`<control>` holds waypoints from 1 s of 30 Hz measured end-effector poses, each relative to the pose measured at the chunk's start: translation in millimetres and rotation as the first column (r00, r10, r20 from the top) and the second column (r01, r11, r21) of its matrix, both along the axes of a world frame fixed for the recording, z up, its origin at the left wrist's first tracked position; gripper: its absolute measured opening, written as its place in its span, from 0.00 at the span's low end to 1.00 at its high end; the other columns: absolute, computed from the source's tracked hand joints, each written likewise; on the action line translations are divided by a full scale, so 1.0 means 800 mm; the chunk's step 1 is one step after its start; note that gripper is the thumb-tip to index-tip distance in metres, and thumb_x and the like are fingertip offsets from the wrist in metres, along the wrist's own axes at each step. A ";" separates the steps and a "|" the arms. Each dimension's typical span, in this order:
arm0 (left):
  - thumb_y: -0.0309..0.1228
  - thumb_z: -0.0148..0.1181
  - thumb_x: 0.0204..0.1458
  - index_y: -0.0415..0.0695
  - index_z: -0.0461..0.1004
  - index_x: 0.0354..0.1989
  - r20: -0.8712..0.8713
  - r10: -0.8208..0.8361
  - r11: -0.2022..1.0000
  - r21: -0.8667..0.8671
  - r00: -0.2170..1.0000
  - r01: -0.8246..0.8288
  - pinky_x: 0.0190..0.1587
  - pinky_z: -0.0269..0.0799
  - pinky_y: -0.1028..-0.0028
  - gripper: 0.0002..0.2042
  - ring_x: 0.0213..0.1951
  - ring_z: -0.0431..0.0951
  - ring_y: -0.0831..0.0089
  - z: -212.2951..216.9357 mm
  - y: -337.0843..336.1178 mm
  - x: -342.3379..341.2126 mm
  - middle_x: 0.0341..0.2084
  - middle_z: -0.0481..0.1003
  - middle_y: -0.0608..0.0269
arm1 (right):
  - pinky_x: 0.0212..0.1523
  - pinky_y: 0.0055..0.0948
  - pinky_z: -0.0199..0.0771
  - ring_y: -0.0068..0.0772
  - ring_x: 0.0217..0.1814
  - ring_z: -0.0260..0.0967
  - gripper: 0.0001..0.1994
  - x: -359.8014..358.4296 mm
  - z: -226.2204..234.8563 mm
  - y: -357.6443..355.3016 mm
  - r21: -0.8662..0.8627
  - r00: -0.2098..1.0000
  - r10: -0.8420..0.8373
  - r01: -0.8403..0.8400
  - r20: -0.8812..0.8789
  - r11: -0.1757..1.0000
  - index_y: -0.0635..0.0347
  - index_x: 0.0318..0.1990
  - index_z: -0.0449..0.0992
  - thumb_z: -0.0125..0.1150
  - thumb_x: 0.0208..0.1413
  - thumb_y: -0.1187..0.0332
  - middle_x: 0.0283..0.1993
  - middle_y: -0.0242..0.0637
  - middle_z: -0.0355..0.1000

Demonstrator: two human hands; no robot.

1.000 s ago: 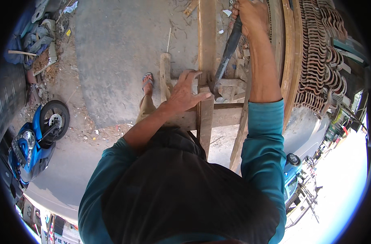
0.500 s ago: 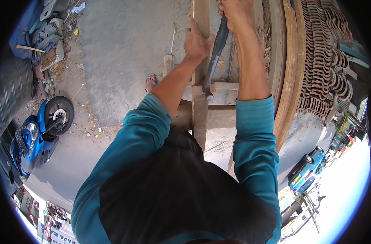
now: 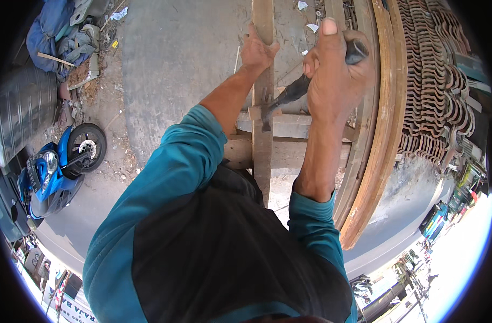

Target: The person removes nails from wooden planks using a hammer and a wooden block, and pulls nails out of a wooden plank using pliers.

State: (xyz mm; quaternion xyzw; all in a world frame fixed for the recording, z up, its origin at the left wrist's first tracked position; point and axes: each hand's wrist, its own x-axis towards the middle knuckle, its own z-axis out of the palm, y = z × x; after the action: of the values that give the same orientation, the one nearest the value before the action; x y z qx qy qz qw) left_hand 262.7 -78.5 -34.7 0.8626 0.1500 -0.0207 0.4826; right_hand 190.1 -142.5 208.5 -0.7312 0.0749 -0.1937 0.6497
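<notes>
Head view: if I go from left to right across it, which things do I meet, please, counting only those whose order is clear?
Motorbike, left hand, right hand, tiles.

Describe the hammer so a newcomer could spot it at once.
Start at the stacked curved roof tiles on the right, then go left past the long planks to the right hand. The hammer slants from that fist toward the lower left, its head over the narrow wooden beam. Its black handle sets it apart from the brown wood around it.
</notes>
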 end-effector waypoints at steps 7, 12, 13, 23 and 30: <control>0.44 0.70 0.46 0.40 0.53 0.68 -0.031 0.054 0.998 0.019 0.998 -0.053 0.56 0.72 0.52 0.44 0.54 0.74 0.40 -0.003 0.000 0.005 0.50 0.71 0.36 | 0.21 0.23 0.61 0.20 0.21 0.64 0.14 -0.104 0.002 0.001 0.087 0.977 0.051 -0.071 0.205 0.994 0.61 0.29 0.65 0.66 0.61 0.69 0.20 0.35 0.69; 0.44 0.69 0.48 0.39 0.50 0.69 -0.087 0.005 0.999 -0.043 0.996 -0.008 0.58 0.71 0.53 0.45 0.55 0.73 0.40 0.007 -0.003 -0.004 0.56 0.68 0.36 | 0.22 0.27 0.63 0.27 0.21 0.63 0.18 -0.122 0.005 0.005 0.087 0.948 0.136 -0.168 0.288 0.982 0.62 0.30 0.64 0.59 0.66 0.60 0.21 0.37 0.66; 0.44 0.69 0.48 0.39 0.50 0.69 -0.074 0.005 0.999 -0.051 0.997 -0.009 0.58 0.71 0.53 0.45 0.55 0.73 0.40 0.006 0.001 -0.001 0.56 0.68 0.36 | 0.22 0.27 0.63 0.28 0.20 0.61 0.20 -0.122 0.002 0.002 0.171 0.942 0.142 -0.200 0.303 0.965 0.62 0.30 0.64 0.53 0.68 0.55 0.20 0.37 0.65; 0.40 0.65 0.52 0.38 0.59 0.69 -0.030 -0.701 0.711 -0.096 0.712 0.696 0.70 0.59 0.59 0.37 0.66 0.63 0.47 0.064 0.120 -0.154 0.63 0.62 0.43 | 0.26 0.31 0.62 0.31 0.21 0.58 0.22 -0.116 0.026 -0.019 0.199 0.972 0.149 -0.184 0.182 0.962 0.66 0.26 0.66 0.51 0.66 0.55 0.17 0.40 0.60; 0.30 0.68 0.50 0.39 0.68 0.62 0.112 -0.712 0.703 0.117 0.694 0.702 0.55 0.72 0.58 0.29 0.52 0.73 0.45 0.055 0.099 -0.218 0.52 0.67 0.43 | 0.23 0.27 0.56 0.24 0.19 0.55 0.22 -0.118 0.017 0.001 0.272 0.954 0.132 -0.207 0.269 0.940 0.64 0.25 0.65 0.55 0.64 0.55 0.17 0.36 0.61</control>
State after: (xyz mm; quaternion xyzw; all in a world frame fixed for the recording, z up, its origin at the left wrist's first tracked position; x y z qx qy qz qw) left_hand 88.5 0.5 9.4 0.8683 -0.2287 -0.1353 0.4188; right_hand 95.4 -141.3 221.7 -0.5991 -0.0419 -0.2127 0.7708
